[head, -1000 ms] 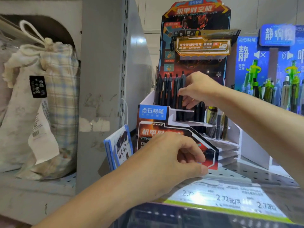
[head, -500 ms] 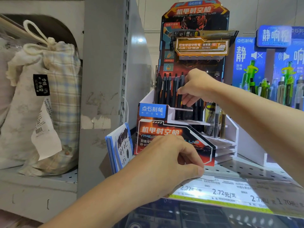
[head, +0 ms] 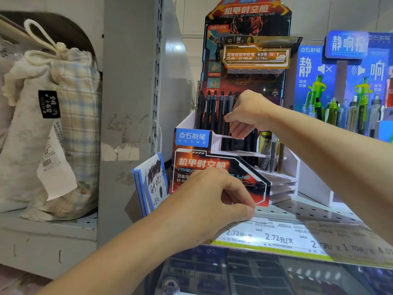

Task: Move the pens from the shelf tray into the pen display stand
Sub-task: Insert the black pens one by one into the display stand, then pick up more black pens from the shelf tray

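Against the frame half a second back, little has shifted: both hands keep their places and the view only sits a touch differently on the shelf.

The pen display stand (head: 214,167), a tall red and black printed card unit with white stepped tiers, fills the centre of the frame and stands on the perforated shelf (head: 308,209). A row of black pens (head: 210,111) stands upright in its top tier, centre of the frame, just left of the right hand. More dark pens fill the tier below, and a few olive ones (head: 270,150) stand to their right.

The right hand (head: 248,113) reaches in from the right edge, forearm sloping down, fingers curled and pinching 1 black pen at the right end of the top row.

The left hand (head: 210,203) comes from the lower left, fingers curled under with the thumb pressed against the shelf's front edge; whether it holds anything cannot be told.

At left, a drawstring cloth bag (head: 53,128) sits in the next bay. A small blue-edged notepad (head: 153,182) leans against the stand's left side. Price labels (head: 278,238) run along the shelf lip at lower right.
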Tool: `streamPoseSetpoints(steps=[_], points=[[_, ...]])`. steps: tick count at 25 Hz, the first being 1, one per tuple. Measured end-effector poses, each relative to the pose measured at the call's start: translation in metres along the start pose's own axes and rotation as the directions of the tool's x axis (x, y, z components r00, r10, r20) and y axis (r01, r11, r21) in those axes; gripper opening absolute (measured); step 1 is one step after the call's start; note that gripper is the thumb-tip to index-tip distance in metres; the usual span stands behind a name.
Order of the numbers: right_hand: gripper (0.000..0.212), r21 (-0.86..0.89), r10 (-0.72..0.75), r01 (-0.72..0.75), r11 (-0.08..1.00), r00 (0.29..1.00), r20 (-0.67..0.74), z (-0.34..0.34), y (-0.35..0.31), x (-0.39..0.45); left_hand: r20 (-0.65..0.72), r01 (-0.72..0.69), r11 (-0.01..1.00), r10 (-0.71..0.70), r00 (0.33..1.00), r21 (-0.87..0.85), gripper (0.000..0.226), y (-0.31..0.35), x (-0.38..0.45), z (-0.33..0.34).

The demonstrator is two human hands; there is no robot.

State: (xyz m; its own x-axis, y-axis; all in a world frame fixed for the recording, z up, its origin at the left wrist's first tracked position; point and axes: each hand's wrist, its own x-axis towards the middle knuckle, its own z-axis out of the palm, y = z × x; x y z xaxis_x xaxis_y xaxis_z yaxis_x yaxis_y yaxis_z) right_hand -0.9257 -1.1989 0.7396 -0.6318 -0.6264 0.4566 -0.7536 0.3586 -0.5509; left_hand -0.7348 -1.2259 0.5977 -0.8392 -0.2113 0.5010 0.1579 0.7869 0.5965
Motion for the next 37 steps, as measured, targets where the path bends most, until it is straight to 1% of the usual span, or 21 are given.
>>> streamPoseSetpoints(steps=[3, 5, 7, 9, 11, 13, 15, 19, 22, 24, 26, 28, 31, 34, 37], points=[[0.028, -0.031, -0.014, 0.013, 0.999, 0.999, -0.033, 0.005, 0.002, -0.011, 0.006, -0.016, 1.0, 0.016, 1.0, -0.006, 0.007, -0.001, 0.001, 0.0], [0.026, -0.1, -0.085, 0.073, 0.992, 0.989, -0.12, 0.004, 0.001, -0.02, 0.025, -0.022, 0.999, 0.022, 0.999, -0.024, 0.015, -0.001, 0.002, -0.001], [0.024, -0.171, -0.171, 0.137, 0.976, 0.965, -0.201, -0.001, 0.0, -0.034, 0.016, -0.047, 0.999, 0.047, 0.999, 0.021, 0.022, 0.0, 0.006, -0.001], [0.022, -0.224, -0.26, 0.204, 0.953, 0.93, -0.26, -0.01, 0.0, -0.054, -0.029, -0.107, 0.99, 0.11, 0.994, 0.091, 0.023, 0.004, 0.013, 0.002], [0.019, -0.271, -0.349, 0.268, 0.924, 0.882, -0.316, -0.025, 0.004, -0.08, -0.083, -0.172, 0.982, 0.178, 0.98, 0.077, 0.022, 0.013, 0.019, 0.011], [0.018, -0.301, -0.409, 0.313, 0.901, 0.844, -0.347, -0.047, 0.014, -0.109, -0.105, -0.222, 0.975, 0.222, 0.969, 0.016, 0.023, 0.027, 0.025, 0.029], [0.017, -0.301, -0.439, 0.342, 0.89, 0.821, -0.365, -0.077, 0.032, -0.139, -0.103, -0.26, 0.965, 0.256, 0.961, -0.031, 0.022, 0.048, 0.032, 0.055], [0.015, -0.319, -0.437, 0.315, 0.894, 0.769, -0.466, -0.162, 0.095, -0.212, -0.053, -0.346, 0.93, 0.342, 0.938, -0.123, 0.01, 0.117, 0.054, 0.134], [0.016, -0.349, -0.401, 0.239, 0.906, 0.746, -0.531, -0.233, 0.165, -0.275, -0.065, -0.402, 0.891, 0.397, 0.915, -0.21, 0.007, 0.186, 0.072, 0.212], [0.018, -0.374, -0.343, 0.142, 0.917, 0.758, -0.555, -0.287, 0.224, -0.325, -0.098, -0.433, 0.861, 0.423, 0.901, -0.267, 0.011, 0.246, 0.083, 0.281], [0.02, -0.395, -0.252, 0.006, 0.919, 0.779, -0.575, -0.336, 0.283, -0.368, -0.097, -0.451, 0.84, 0.443, 0.891, -0.303, 0.015, 0.302, 0.094, 0.345], [0.021, -0.401, -0.131, -0.143, 0.905, 0.802, -0.583, -0.381, 0.336, -0.407, -0.054, -0.446, 0.828, 0.456, 0.888, -0.339, 0.014, 0.356, 0.106, 0.407], [0.021, -0.388, 0.013, -0.293, 0.874, 0.811, -0.585, -0.436, 0.407, -0.453, 0.001, -0.423, 0.821, 0.459, 0.889, -0.384, 0.018, 0.42, 0.13, 0.485], [0.02, -0.365, 0.128, -0.416, 0.833, 0.786, -0.605, -0.485, 0.466, -0.483, 0.019, -0.424, 0.818, 0.468, 0.884, -0.388, 0.021, 0.469, 0.157, 0.552], [0.023, -0.351, 0.206, -0.508, 0.787, 0.752, -0.626, -0.531, 0.518, -0.501, 0.024, -0.417, 0.814, 0.465, 0.885, -0.404, 0.018, 0.502, 0.188, 0.609]])
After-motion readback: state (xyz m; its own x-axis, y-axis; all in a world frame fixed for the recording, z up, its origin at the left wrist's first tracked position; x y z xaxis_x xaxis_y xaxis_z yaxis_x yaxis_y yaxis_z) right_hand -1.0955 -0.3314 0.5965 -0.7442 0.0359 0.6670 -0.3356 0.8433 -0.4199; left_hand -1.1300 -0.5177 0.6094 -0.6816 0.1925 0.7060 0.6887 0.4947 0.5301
